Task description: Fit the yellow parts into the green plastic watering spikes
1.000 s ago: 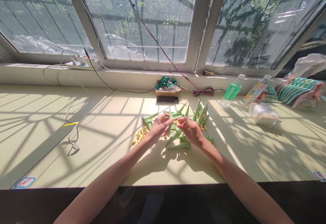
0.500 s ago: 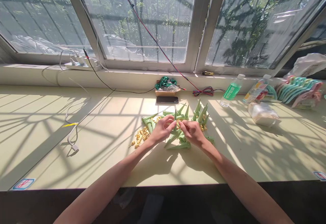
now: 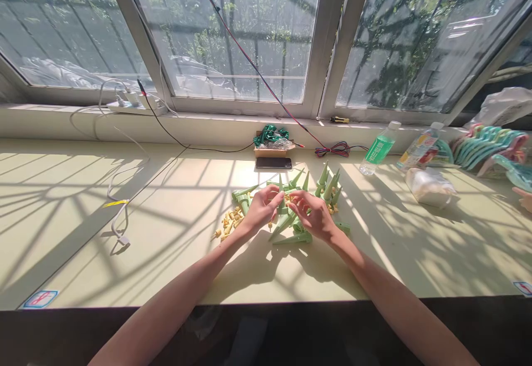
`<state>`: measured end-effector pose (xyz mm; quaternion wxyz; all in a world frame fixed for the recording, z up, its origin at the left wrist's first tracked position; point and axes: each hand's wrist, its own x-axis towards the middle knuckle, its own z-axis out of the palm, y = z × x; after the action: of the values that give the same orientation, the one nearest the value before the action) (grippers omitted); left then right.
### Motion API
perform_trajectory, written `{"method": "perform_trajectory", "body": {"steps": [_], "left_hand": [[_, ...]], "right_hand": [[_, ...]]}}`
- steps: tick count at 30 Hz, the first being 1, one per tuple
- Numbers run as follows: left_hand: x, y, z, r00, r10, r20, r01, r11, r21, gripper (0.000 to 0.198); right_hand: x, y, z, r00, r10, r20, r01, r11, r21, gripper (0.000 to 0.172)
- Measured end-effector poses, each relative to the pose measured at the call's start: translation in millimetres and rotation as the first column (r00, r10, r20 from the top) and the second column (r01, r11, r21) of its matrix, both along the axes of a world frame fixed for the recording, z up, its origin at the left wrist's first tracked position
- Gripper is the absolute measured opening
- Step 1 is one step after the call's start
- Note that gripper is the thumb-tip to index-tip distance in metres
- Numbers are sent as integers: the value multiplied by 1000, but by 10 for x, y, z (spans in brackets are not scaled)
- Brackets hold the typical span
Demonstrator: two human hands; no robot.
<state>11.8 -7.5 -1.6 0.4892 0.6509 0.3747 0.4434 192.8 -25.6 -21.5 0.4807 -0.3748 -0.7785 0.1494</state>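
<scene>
My left hand [image 3: 260,209] and my right hand [image 3: 312,215] meet over a pile of green plastic cone spikes [image 3: 291,227] on the pale table [image 3: 166,255]. The left hand's fingers are pinched round an upright green cone [image 3: 281,195]. The right hand's fingertips are pinched on a small yellow piece [image 3: 288,199] at that cone. Several small yellow pieces [image 3: 230,223] lie loose to the left of the left hand. More green cones [image 3: 328,186] stand upright behind the right hand.
A black phone [image 3: 273,163] and a small box of green parts [image 3: 272,141] lie behind the pile. Two bottles [image 3: 378,155], a plastic bag [image 3: 430,187] and stacked coloured items [image 3: 486,147] are at the right. Cables [image 3: 124,177] trail at the left. Another person's hand [image 3: 524,198] shows at the right edge.
Both hands stayed over the pile, working the cone and yellow piece between the fingertips. A person's hand with a teal item has come in at the right edge.
</scene>
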Motion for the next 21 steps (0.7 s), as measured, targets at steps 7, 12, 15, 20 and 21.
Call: {"method": "perform_trajectory", "body": {"steps": [7,12,15,20,21], "left_hand": [[-4,14,-28,998,23,-54,-20,998,52,30],[9,14,-39,994,53,-98,-43,994,105,29],[22,3,-40,994,58,-97,-48,993,107,29],[25,0,-68,994,58,-92,-47,992,120,28],[23,3,-78,994,60,-87,-49,990,131,28]], "right_hand": [[8,34,-35,1000,18,-15,-18,1000,-17,14],[15,39,-47,1000,-2,16,2,999,-36,14],[14,45,-55,1000,-13,6,14,998,-60,16],[7,58,-60,1000,-18,19,19,998,-57,20],[5,60,-61,999,-22,34,23,999,-47,23]]}}
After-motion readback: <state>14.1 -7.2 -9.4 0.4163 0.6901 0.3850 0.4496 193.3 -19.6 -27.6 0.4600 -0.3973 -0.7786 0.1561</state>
